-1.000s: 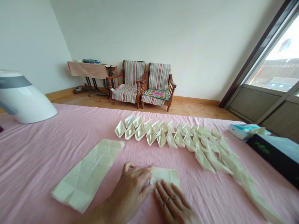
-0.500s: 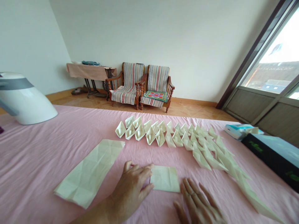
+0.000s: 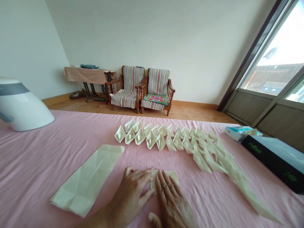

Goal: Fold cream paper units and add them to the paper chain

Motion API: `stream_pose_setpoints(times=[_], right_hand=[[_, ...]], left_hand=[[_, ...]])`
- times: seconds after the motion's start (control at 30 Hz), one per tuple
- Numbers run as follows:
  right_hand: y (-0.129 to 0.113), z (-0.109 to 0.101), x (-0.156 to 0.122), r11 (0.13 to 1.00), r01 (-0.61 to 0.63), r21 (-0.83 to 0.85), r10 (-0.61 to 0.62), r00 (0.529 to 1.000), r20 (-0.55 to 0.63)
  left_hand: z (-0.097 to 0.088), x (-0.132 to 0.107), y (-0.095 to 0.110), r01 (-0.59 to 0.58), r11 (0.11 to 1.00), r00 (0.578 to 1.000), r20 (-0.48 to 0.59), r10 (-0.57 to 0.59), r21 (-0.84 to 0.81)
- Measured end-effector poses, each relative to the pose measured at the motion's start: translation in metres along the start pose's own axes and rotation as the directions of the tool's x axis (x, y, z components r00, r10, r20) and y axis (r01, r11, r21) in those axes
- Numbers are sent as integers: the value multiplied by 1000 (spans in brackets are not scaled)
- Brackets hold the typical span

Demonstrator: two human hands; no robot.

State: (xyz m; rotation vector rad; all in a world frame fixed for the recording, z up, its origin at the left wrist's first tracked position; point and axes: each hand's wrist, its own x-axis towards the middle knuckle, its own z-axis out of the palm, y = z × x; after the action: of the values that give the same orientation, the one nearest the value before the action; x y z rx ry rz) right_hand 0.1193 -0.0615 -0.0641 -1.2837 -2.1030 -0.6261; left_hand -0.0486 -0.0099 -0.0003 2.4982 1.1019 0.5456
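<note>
Pink cloth (image 3: 78, 131) covers the surface. On it, the right hand (image 3: 169, 198) presses flat, fingers extended, over a small folded paper (image 3: 154, 181); the left hand (image 3: 133, 190), thumb and forefinger spread, touches the folded paper's left edge. Left of the folded paper lies a longer creased sheet (image 3: 87, 180); beyond the folded paper stand paper boats (image 3: 151, 140).

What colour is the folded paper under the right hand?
Pale cream. The folded paper shows best in the head view, partly covered.
</note>
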Motion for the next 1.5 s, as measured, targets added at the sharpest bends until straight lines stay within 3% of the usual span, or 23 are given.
stream_pose_setpoints(times=[0.37, 0.83, 1.0, 1.2, 1.33, 1.5], right_hand=[[31, -12, -5, 963, -117, -244, 119, 993, -5], [40, 8, -28, 965, -262, -11, 262, 964, -37], [41, -3, -16, 975, -222, 31, 222, 975, -15], [35, -38, 14, 970, -58, 235, 67, 997, -31], [36, -41, 22, 928, 1, 371, 38, 995, -96], [49, -16, 16, 914, -101, 393, 121, 992, -26]], left_hand=[[5, 0, -3, 67, 995, 996, -54, -70, -68], [5, 3, -3, 150, 972, 983, -74, -166, -182], [3, 1, 4, -4, 975, 993, -112, -21, -220], [1, -8, 13, -285, 958, 953, -111, 281, -25], [7, -13, 15, -321, 938, 935, -114, 336, 127], [13, -10, 15, -240, 961, 964, -83, 253, 139]])
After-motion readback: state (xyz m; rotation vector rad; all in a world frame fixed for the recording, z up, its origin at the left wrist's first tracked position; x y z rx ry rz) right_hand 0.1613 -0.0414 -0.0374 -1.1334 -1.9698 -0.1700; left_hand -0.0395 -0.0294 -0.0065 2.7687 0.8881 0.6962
